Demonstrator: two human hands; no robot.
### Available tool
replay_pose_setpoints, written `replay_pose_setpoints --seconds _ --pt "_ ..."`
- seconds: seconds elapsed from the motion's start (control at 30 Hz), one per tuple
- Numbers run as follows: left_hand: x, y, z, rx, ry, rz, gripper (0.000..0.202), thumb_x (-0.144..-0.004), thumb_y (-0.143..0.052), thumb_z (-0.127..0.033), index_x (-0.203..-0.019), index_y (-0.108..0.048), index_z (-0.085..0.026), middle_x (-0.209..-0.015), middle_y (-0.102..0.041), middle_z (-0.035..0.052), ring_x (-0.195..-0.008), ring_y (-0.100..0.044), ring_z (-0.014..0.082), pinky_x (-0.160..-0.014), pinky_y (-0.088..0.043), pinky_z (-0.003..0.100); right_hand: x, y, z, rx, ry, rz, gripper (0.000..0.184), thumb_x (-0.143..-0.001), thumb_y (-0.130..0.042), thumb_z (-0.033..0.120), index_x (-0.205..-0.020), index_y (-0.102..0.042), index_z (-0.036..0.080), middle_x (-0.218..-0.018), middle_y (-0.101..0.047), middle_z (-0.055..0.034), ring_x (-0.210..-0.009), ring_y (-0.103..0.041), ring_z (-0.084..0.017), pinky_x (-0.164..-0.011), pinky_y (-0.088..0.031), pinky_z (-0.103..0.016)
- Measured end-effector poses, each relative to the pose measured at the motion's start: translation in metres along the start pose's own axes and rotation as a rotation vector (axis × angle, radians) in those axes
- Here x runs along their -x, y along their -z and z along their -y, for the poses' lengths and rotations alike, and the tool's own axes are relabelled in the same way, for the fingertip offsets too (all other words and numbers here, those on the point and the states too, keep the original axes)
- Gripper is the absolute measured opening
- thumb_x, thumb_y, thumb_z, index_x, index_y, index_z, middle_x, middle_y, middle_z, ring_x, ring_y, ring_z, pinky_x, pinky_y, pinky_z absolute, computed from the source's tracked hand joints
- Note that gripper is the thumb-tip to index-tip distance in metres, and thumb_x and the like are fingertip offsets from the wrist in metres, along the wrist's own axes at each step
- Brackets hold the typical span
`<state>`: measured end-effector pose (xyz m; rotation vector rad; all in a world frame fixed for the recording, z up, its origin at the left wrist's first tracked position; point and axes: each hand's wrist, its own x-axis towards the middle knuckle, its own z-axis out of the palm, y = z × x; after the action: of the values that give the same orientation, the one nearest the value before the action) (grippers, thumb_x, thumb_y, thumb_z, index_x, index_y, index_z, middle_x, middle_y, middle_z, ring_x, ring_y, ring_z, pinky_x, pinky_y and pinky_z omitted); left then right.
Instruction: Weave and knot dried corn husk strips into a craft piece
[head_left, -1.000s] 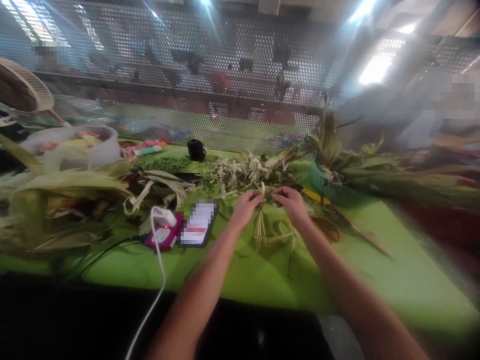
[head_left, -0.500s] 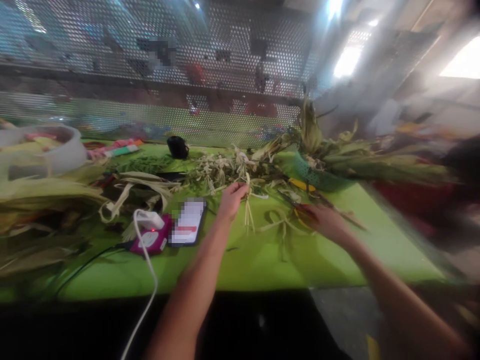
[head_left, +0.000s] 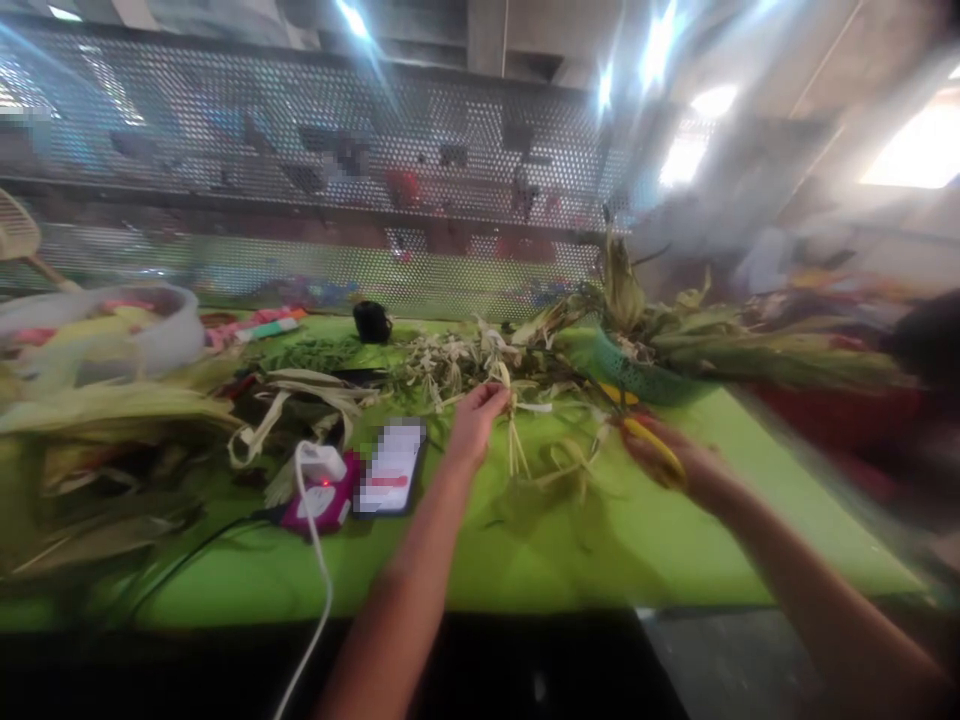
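Observation:
My left hand point(head_left: 480, 415) is pinched shut on a small bundle of pale leaf strips point(head_left: 516, 447), whose ends hang down onto the green table point(head_left: 570, 560). My right hand point(head_left: 660, 455) is closed round yellow-handled scissors point(head_left: 651, 437), a little to the right of the bundle and blurred by motion. A heap of pale cut leaf pieces point(head_left: 450, 362) lies just behind my left hand.
A phone point(head_left: 390, 468) and a pink device with a white charger cable point(head_left: 321, 492) lie left of my arm. Long green leaves point(head_left: 112, 410) pile at the left by a white bowl point(head_left: 150, 330). A green basket point(head_left: 637, 368) with leaves stands at right, a black cup point(head_left: 372, 321) behind.
My right hand let go of the bundle, reached right to the scissors and has come back up holding them. My left hand kept the bundle.

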<state>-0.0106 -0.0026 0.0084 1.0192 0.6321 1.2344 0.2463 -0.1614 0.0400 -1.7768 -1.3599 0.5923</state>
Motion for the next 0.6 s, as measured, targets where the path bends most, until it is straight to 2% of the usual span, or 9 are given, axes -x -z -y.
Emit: replay_pose_setpoints --seconds 0.13,0.23,0.4,0.5,0.6 --pt "0.0 0.001 -0.001 -0.049 -0.061 -0.015 0.021 -0.068 -0.074 -0.032 -0.078 -0.066 -0.015 -0.069 -0.06 -0.0026 -0.067 -0.052 0.0085 -0.07 -0.041 0.023 0.018 -0.022 0.023 -0.53 -0.099 0.366 0.046 -0.081 -0.068 0.048 -0.12 -0.064 0.023 -0.083 -0.063 -0.0057 -0.058 -0.055 -0.012 -0.047 -0.045 -0.023" --pt "0.001 0.002 -0.003 -0.111 -0.089 -0.049 0.022 -0.07 -0.072 -0.033 -0.079 -0.066 -0.015 -0.07 -0.061 -0.0019 -0.067 -0.052 0.0095 -0.069 -0.041 0.024 0.022 -0.038 0.035 -0.69 -0.09 0.561 0.043 -0.089 -0.06 0.048 -0.126 -0.058 0.025 -0.086 -0.059 -0.003 -0.058 -0.052 -0.009 -0.051 -0.047 -0.022" --pt "0.003 0.0 -0.006 -0.193 -0.119 -0.051 0.021 -0.072 -0.07 -0.034 -0.08 -0.065 -0.015 -0.071 -0.061 -0.0009 -0.067 -0.052 0.0105 -0.067 -0.041 0.024 0.022 -0.048 0.05 -0.644 -0.033 0.666 0.04 -0.096 -0.047 0.049 -0.124 -0.056 0.022 -0.08 -0.053 0.0006 -0.051 -0.045 -0.006 -0.056 -0.049 -0.022" --pt "0.004 0.0 -0.007 -0.211 -0.141 -0.054 0.022 -0.073 -0.07 -0.035 -0.082 -0.065 -0.015 -0.074 -0.063 0.0001 -0.069 -0.054 0.0114 -0.069 -0.043 0.025 0.023 -0.05 0.052 -0.624 -0.057 0.69 0.04 -0.098 -0.042 0.049 -0.121 -0.057 0.021 -0.076 -0.052 0.0015 -0.048 -0.041 -0.005 -0.053 -0.047 -0.021" --pt "0.004 0.001 -0.008 -0.235 -0.16 -0.056 0.022 -0.073 -0.07 -0.034 -0.083 -0.065 -0.015 -0.075 -0.064 0.0011 -0.071 -0.056 0.0123 -0.071 -0.045 0.026 0.022 -0.053 0.049 -0.631 -0.109 0.687 0.04 -0.097 -0.044 0.051 -0.123 -0.055 0.022 -0.076 -0.052 0.0009 -0.05 -0.044 -0.006 -0.046 -0.041 -0.019"
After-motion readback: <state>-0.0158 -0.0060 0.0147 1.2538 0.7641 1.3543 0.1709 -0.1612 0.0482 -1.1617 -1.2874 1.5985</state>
